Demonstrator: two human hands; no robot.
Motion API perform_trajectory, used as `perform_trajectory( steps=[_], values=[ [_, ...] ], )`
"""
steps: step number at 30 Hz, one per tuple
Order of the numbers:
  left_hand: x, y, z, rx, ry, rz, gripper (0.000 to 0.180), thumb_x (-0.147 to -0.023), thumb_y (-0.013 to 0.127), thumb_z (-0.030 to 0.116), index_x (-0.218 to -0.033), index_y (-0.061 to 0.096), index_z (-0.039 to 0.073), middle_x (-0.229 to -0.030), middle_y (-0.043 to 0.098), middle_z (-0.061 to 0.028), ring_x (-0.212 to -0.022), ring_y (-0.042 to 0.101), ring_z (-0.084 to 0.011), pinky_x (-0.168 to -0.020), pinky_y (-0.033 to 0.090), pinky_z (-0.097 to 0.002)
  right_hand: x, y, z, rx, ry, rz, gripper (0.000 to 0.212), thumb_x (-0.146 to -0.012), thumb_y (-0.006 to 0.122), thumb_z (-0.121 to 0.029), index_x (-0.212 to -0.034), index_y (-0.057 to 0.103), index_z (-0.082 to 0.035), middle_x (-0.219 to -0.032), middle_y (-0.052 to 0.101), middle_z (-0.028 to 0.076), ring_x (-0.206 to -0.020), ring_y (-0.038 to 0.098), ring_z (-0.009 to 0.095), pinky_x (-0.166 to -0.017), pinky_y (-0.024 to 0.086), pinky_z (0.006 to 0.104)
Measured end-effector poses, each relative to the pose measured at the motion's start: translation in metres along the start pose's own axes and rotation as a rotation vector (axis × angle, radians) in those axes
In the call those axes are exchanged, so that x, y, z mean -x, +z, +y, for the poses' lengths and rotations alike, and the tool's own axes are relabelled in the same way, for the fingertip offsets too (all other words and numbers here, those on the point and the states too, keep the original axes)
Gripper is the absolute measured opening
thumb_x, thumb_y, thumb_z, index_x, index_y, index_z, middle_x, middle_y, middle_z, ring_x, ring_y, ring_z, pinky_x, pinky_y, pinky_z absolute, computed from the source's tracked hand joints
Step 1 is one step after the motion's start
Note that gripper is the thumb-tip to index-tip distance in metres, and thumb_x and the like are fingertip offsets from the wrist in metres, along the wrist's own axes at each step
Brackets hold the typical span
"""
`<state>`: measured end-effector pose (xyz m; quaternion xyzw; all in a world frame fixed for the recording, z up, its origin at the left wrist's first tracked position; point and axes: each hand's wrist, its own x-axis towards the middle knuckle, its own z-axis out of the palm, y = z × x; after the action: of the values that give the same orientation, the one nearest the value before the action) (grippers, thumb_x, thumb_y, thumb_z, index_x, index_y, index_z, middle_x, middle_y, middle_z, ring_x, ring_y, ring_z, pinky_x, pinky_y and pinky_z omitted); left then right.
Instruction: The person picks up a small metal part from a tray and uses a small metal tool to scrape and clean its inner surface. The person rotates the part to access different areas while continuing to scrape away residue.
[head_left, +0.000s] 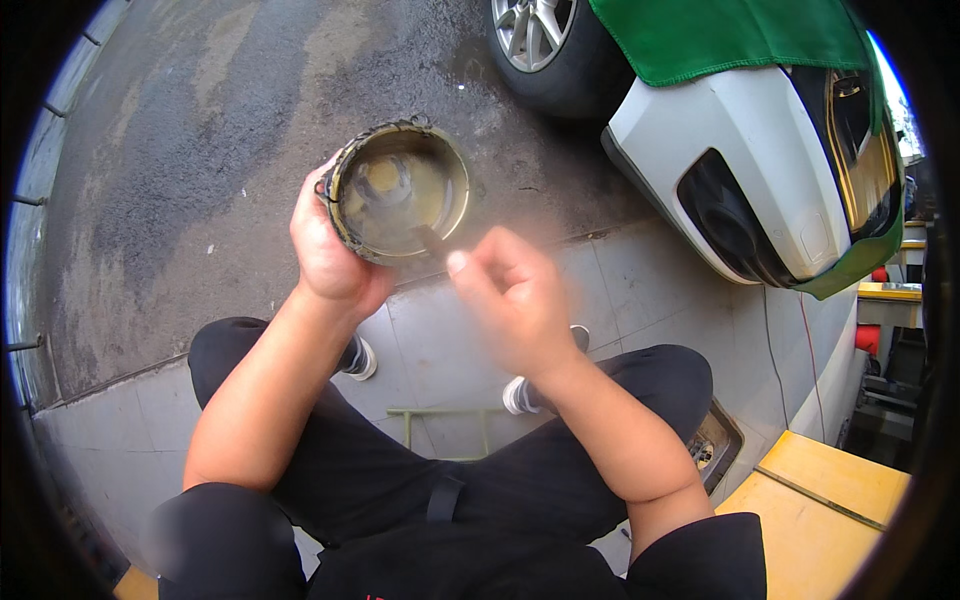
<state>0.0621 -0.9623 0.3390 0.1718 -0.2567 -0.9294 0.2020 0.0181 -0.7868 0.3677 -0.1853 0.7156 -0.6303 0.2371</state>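
Note:
My left hand (335,250) is wrapped round the left and lower side of a round, cup-shaped part (405,195) with a thin shiny rim. Its hollow faces up at me, brownish and glossy inside with a pale round spot. Black, ragged residue clings along its outer edge on the left and top. Close to the lower right of the rim, my right hand (515,295) pinches a thin, dark flat strip (432,241) between thumb and fingers. The strip's tip reaches over the rim; motion blur hides whether it touches the part. The right hand's edges are smeared too.
At upper right stands a white car bumper (730,150) under a green cover (735,35), beside a wheel (540,40). A green metal frame (445,411) lies between my feet. A yellow surface (810,500) is at lower right. Dark, stained paving (200,180) meets grey tiles.

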Motion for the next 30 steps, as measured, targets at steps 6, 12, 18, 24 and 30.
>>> perform_trajectory(
  steps=[6, 12, 18, 24, 30],
  values=[
    [0.000, 0.006, -0.002, 0.005, 0.025, 0.024, 0.040, -0.102, 0.040, 0.031, -0.114, 0.066, 0.002, -0.112, 0.070, -0.0091, -0.103, 0.065, -0.0219, -0.095, 0.051, -0.0373, -0.001, 0.004, 0.005, -0.069, -0.014, 0.022, 0.027, -0.099, 0.066, -0.020, -0.079, 0.055, -0.005, -0.064, 0.054, -0.006, -0.059, 0.046, 0.001, -0.050, 0.037, 0.0230],
    [-0.003, -0.002, -0.005, 0.005, 0.038, -0.011, 0.048, -0.101, 0.038, 0.038, -0.123, 0.064, 0.004, -0.121, 0.068, -0.0104, -0.112, 0.063, -0.0257, -0.101, 0.049, -0.0411, -0.003, 0.007, 0.009, -0.083, -0.020, 0.030, 0.026, -0.098, 0.066, -0.018, -0.079, 0.054, -0.005, -0.063, 0.053, -0.006, -0.058, 0.045, 0.001, -0.050, 0.036, 0.0228],
    [-0.004, -0.008, -0.008, 0.046, 0.020, 0.001, 0.051, -0.100, 0.037, 0.041, -0.125, 0.063, 0.005, -0.123, 0.068, -0.0110, -0.114, 0.063, -0.0271, -0.102, 0.049, -0.0428, -0.001, 0.011, 0.012, -0.035, -0.041, 0.076, 0.029, -0.098, 0.066, -0.018, -0.077, 0.052, -0.005, -0.062, 0.051, -0.007, -0.056, 0.042, 0.000, -0.049, 0.034, 0.0234],
    [-0.004, -0.008, -0.009, 0.074, 0.020, -0.031, 0.051, -0.100, 0.036, 0.040, -0.124, 0.063, 0.005, -0.123, 0.068, -0.0108, -0.114, 0.063, -0.0269, -0.102, 0.049, -0.0429, -0.003, 0.011, 0.013, -0.108, -0.040, 0.101, 0.028, -0.099, 0.065, -0.018, -0.077, 0.052, -0.005, -0.063, 0.050, -0.007, -0.057, 0.043, 0.000, -0.049, 0.034, 0.0230],
    [-0.006, -0.009, -0.010, 0.122, 0.039, -0.035, 0.049, -0.101, 0.035, 0.038, -0.123, 0.063, 0.004, -0.121, 0.068, -0.0105, -0.114, 0.063, -0.0263, -0.101, 0.049, -0.0429, -0.002, 0.013, 0.015, -0.140, 0.002, 0.004, 0.027, -0.099, 0.065, -0.019, -0.079, 0.052, -0.006, -0.064, 0.051, -0.007, -0.058, 0.042, -0.001, -0.049, 0.034, 0.0212]
  ],
)
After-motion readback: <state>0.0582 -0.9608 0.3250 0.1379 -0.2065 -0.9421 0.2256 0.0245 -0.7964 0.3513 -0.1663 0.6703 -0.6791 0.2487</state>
